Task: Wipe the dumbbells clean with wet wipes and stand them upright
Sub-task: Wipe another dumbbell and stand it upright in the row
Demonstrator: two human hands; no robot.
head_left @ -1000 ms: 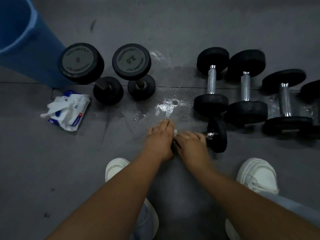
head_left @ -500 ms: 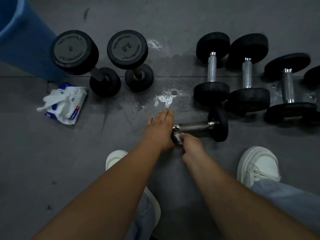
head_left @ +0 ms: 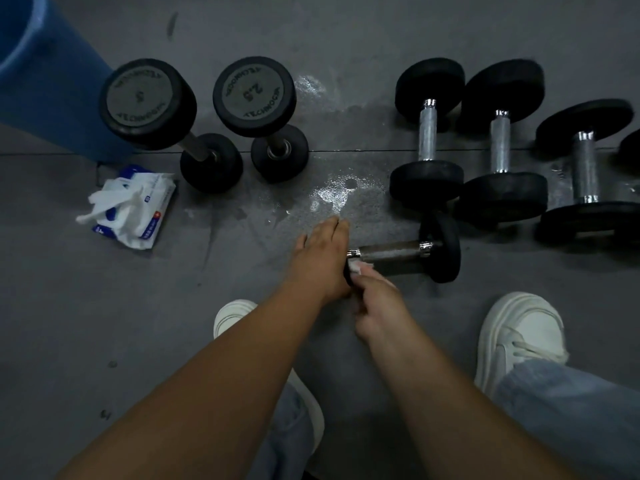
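Now your left hand [head_left: 323,258] is lying flat over the near head of the dumbbell [head_left: 408,251] on the floor, while your right hand [head_left: 375,299] is pinching a wipe [head_left: 355,265] against it. It's probably heavy and rolls; grip the knurled bar.

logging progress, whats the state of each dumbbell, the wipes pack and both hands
two left dumbbells: upright
three right dumbbells: lying flat
near dumbbell: lying flat, being wiped
wipes pack: open, wipes sticking out
left hand: covering dumbbell's left head
right hand: pinching a white wipe
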